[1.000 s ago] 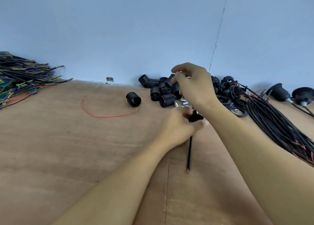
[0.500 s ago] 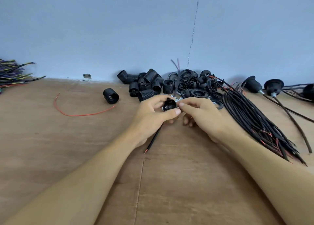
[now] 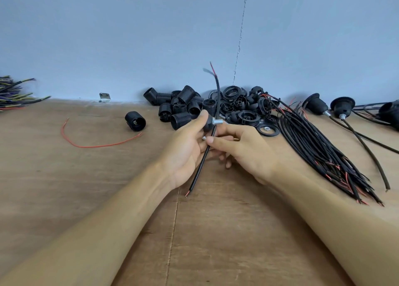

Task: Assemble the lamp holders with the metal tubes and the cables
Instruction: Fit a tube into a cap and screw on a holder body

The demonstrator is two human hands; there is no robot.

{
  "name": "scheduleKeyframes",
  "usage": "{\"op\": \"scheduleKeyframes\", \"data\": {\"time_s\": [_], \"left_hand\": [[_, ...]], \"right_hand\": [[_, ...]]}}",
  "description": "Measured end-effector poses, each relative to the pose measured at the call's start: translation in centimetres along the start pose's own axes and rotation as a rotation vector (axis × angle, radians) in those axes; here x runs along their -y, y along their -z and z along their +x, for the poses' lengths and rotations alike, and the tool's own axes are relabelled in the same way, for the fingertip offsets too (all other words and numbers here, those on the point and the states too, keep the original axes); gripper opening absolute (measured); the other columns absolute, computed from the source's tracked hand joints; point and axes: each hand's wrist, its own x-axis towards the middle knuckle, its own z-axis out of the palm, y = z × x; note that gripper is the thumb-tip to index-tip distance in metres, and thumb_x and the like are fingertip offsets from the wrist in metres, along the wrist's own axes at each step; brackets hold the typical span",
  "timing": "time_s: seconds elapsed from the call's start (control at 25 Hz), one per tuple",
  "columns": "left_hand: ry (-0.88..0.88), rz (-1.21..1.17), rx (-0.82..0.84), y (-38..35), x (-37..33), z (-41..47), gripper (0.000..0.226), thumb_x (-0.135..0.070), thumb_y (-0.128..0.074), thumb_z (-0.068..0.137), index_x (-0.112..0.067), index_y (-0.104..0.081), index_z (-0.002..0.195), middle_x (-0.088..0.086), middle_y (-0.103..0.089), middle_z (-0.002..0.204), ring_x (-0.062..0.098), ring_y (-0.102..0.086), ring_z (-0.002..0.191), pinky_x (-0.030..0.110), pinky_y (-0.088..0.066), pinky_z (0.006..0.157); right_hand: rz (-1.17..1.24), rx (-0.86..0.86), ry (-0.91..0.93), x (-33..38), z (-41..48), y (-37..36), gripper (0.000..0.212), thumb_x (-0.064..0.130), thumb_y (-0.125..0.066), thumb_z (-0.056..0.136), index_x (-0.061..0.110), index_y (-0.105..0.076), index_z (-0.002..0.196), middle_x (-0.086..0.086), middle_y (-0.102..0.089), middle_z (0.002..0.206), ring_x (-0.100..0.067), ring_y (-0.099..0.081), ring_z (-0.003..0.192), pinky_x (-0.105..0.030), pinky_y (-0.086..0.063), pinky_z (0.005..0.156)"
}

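Quick update: over the last second the right hand came back from the pile of holders by the wall, and both hands have come up off the surface a bit. The left hand grips the lamp holder between thumb and fingers. The right hand pinches the cable just below it. The cable now stands up, stripped end high, other end dangling near the surface. A metal tube now pokes out of the lamp holder toward the right hand, so I'd guess threading comes next. The cable crosses right beside the metal tube; can't tell if it runs through.
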Motion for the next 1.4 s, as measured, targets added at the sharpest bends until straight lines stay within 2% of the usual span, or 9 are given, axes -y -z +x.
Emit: {"op": "scheduleKeyframes", "data": {"time_s": [0.12,0.2,0.32,0.48,0.52,0.64,0.76,0.92,1.4], "left_hand": [[0.014,-0.046,-0.108,0.3,-0.1,0.2,0.035,-0.048,-0.055,0.100,-0.017,-0.071,0.102,0.003,-0.077,0.108,0.015,-0.074,0.096,0.030,-0.059,0.077],[0.012,-0.031,-0.227,0.4,-0.3,0.3,0.031,-0.048,-0.062,0.095,-0.019,-0.073,0.094,-0.003,-0.072,0.086,0.010,-0.066,0.074,0.023,-0.056,0.065],[0.045,-0.122,-0.274,0.8,-0.4,0.5,0.027,-0.039,-0.064,0.096,-0.012,-0.069,0.095,0.001,-0.062,0.074,0.011,-0.053,0.059,0.025,-0.048,0.055],[0.007,-0.242,-0.250,1.1,-0.4,0.6,0.012,-0.016,-0.065,0.097,-0.005,-0.069,0.093,0.009,-0.074,0.077,0.018,-0.071,0.067,0.029,-0.061,0.064],[-0.046,-0.180,-0.263,1.2,-0.2,0.7,0.007,-0.011,-0.069,0.093,-0.005,-0.070,0.096,0.011,-0.076,0.085,0.021,-0.074,0.077,0.031,-0.062,0.071],[-0.284,0.356,-0.383,1.7,0.7,0.9,0.032,-0.020,-0.088,0.073,-0.023,-0.074,0.102,0.002,-0.074,0.107,0.018,-0.073,0.101,0.036,-0.059,0.089],[-0.559,0.786,-0.385,1.6,1.5,0.6,0.036,-0.025,-0.089,0.072,-0.038,-0.070,0.100,-0.017,-0.067,0.106,0.007,-0.069,0.099,0.031,-0.056,0.089],[-0.652,0.865,-0.327,1.9,1.9,0.8,0.044,-0.013,-0.088,0.075,-0.031,-0.070,0.111,-0.017,-0.062,0.107,0.014,-0.069,0.091,0.041,-0.059,0.080],[-0.781,0.926,-0.337,1.4,2.0,0.5,0.044,-0.014,-0.090,0.072,-0.032,-0.067,0.106,-0.020,-0.057,0.105,0.008,-0.066,0.096,0.032,-0.058,0.087]], "right_hand": [[0.140,-0.110,-0.008,0.4,0.2,0.5,0.015,0.019,-0.063,0.098,0.006,-0.064,0.093,-0.009,-0.071,0.076,-0.016,-0.064,0.063,-0.027,-0.053,0.049],[0.259,-0.232,0.009,0.7,0.4,1.1,0.013,0.018,-0.057,0.101,0.007,-0.059,0.095,-0.009,-0.075,0.084,-0.017,-0.068,0.063,-0.027,-0.056,0.053],[0.386,-0.370,0.056,0.9,0.8,1.9,0.013,0.016,-0.052,0.104,0.005,-0.054,0.097,-0.011,-0.076,0.087,-0.019,-0.069,0.064,-0.028,-0.060,0.061],[0.472,-0.472,0.072,1.1,0.8,2.3,0.012,0.015,-0.049,0.105,0.005,-0.053,0.099,-0.013,-0.076,0.087,-0.020,-0.070,0.065,-0.027,-0.059,0.062],[0.478,-0.492,0.075,1.2,0.7,2.4,0.012,0.015,-0.049,0.105,0.006,-0.053,0.098,-0.012,-0.076,0.086,-0.019,-0.070,0.064,-0.026,-0.058,0.061],[0.500,-0.524,0.090,1.6,0.7,2.6,0.012,0.015,-0.049,0.105,0.008,-0.054,0.098,-0.011,-0.075,0.084,-0.019,-0.069,0.062,-0.026,-0.057,0.058],[0.495,-0.538,0.112,1.9,0.5,2.4,0.012,0.014,-0.048,0.106,0.009,-0.054,0.097,-0.010,-0.074,0.082,-0.019,-0.068,0.061,-0.027,-0.057,0.058],[0.478,-0.557,0.176,2.3,0.5,2.3,0.011,0.012,-0.044,0.107,0.008,-0.053,0.102,-0.012,-0.073,0.085,-0.020,-0.067,0.062,-0.028,-0.058,0.060],[0.246,-0.539,0.386,1.9,0.0,1.2,0.012,0.016,-0.045,0.106,0.015,-0.054,0.098,-0.017,-0.071,0.095,-0.025,-0.071,0.070,-0.030,-0.057,0.065]]}}
